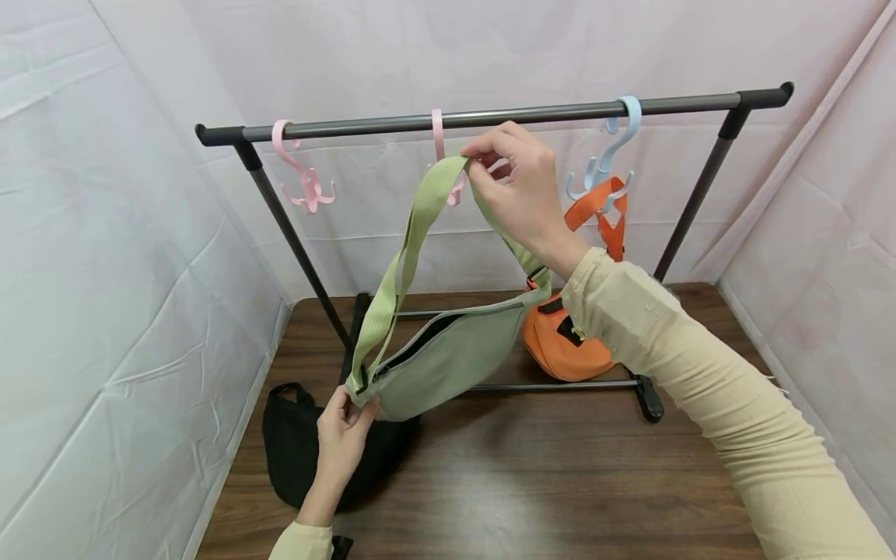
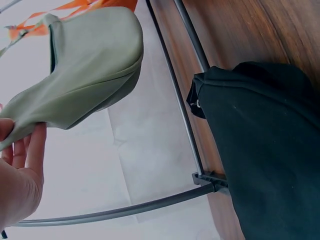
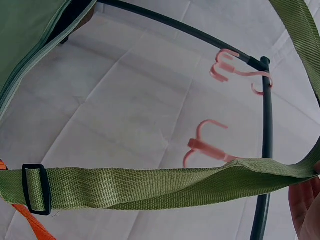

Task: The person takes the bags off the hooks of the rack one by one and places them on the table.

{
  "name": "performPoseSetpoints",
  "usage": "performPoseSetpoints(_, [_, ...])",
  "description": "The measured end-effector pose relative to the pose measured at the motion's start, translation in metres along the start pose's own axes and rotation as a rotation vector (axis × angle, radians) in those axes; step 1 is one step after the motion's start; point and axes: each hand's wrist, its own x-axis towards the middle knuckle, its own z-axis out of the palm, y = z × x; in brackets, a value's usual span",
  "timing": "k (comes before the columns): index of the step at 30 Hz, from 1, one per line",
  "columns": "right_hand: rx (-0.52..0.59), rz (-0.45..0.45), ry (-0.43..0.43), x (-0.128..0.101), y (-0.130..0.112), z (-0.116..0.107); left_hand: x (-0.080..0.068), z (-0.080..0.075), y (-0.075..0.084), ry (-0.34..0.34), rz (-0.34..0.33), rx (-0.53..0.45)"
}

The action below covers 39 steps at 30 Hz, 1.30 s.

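Note:
A sage-green sling bag (image 1: 455,354) hangs in the air between both hands, its top zipper partly open. My right hand (image 1: 518,179) pinches the light green strap (image 1: 418,225) at its highest point, just in front of the middle pink hook (image 1: 438,136) and below the rail. My left hand (image 1: 343,435) grips the bag's lower left end, where the strap joins it. In the left wrist view, the thumb and fingers of the left hand (image 2: 22,160) hold that fabric end. The right wrist view shows the strap (image 3: 140,187) stretched sideways, with a black slider buckle (image 3: 36,190) on it.
The rack's dark rail (image 1: 532,115) runs across the back. Another pink hook (image 1: 304,175) hangs at its left. A blue hook (image 1: 616,144) at right carries an orange bag (image 1: 563,350) by its strap. A black bag (image 1: 294,443) lies on the wooden surface (image 1: 546,482), lower left.

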Motion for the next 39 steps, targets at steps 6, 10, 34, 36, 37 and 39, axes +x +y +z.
performPoseSetpoints(6, [-0.001,0.053,-0.063,-0.006,0.011,0.006,-0.009,-0.006,0.002,0.016,0.128,0.045])
performPoseSetpoints(10, [-0.015,0.092,-0.118,-0.012,0.02,0.015,-0.016,-0.007,0.004,0.027,0.203,0.053])
performPoseSetpoints(34, [-0.221,0.28,-0.796,-0.056,0.055,0.035,-0.046,0.003,0.006,0.028,0.048,0.005])
performPoseSetpoints(36, [-0.189,0.29,-0.782,-0.056,0.054,0.03,-0.046,0.004,0.004,0.028,0.01,0.001])
performPoseSetpoints(37, [-0.174,0.298,-0.772,-0.056,0.053,0.027,-0.045,0.003,0.003,0.031,0.0,0.002])
performPoseSetpoints(39, [-0.135,0.312,-0.746,-0.057,0.053,0.018,-0.044,0.003,0.002,0.041,-0.001,0.005])
